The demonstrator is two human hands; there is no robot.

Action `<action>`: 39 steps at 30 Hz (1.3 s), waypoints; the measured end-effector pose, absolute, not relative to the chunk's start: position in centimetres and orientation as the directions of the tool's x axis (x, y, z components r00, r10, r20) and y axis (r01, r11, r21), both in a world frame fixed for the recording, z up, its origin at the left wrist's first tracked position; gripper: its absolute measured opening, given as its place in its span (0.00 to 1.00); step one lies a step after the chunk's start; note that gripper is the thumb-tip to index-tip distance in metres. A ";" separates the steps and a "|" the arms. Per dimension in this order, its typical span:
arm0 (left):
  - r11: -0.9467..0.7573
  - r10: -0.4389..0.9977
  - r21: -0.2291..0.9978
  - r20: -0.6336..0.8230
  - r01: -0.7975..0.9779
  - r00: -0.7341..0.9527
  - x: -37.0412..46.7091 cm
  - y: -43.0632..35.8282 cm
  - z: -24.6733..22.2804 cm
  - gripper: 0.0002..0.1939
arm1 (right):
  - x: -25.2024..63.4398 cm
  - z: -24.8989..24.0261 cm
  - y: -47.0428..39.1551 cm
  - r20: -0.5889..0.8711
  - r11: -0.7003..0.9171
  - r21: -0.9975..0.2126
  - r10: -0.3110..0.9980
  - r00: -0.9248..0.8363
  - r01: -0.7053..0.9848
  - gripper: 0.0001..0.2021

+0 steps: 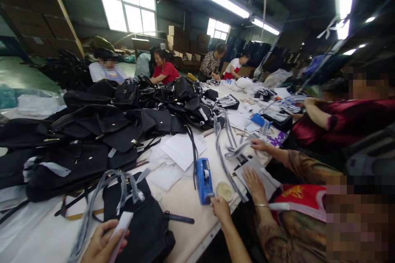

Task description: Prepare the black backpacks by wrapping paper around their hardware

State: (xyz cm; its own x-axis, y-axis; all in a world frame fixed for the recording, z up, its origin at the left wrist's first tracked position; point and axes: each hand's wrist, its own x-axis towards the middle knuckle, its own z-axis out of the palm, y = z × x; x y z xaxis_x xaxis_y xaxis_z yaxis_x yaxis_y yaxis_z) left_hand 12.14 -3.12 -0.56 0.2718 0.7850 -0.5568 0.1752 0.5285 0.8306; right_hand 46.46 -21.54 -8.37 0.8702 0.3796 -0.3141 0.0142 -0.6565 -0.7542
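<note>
At the bottom left my left hand [105, 240] holds a narrow white strip [122, 225] between thumb and fingers, over the lower part of a black bag [143, 224]. The bag lies on the table with wrapped handles at its top. My right hand [220, 208] has its fingers closed at the front end of a blue tape dispenser [203, 181]; whether a piece of tape is between the fingertips is too small to tell. Just right of the dispenser sits a small round container [224, 191] with pale contents.
Many black bags [89, 131] are heaped across the left and back. White sheets [182, 150] lie mid-table. At the right, a co-worker's hands rest on a grey-white piece [256, 172], close to my right hand. Other people work around the table [197, 222].
</note>
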 end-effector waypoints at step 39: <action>0.587 0.760 0.765 -0.408 -0.264 0.506 9.7 -2.6 1.2 0.18 | 25.6 -2.6 -5.0 -0.204 -0.238 -0.935 0.967 -0.151 -0.261 0.18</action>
State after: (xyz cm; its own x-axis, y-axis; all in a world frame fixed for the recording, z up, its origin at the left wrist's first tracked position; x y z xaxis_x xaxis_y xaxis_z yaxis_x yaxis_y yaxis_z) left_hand 9.75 -2.57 1.21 0.5062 0.7600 -0.4077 -0.2644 0.5867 0.7654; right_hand 25.56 -4.98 -2.57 -0.1509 0.9672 -0.2042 -0.2614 -0.2382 -0.9354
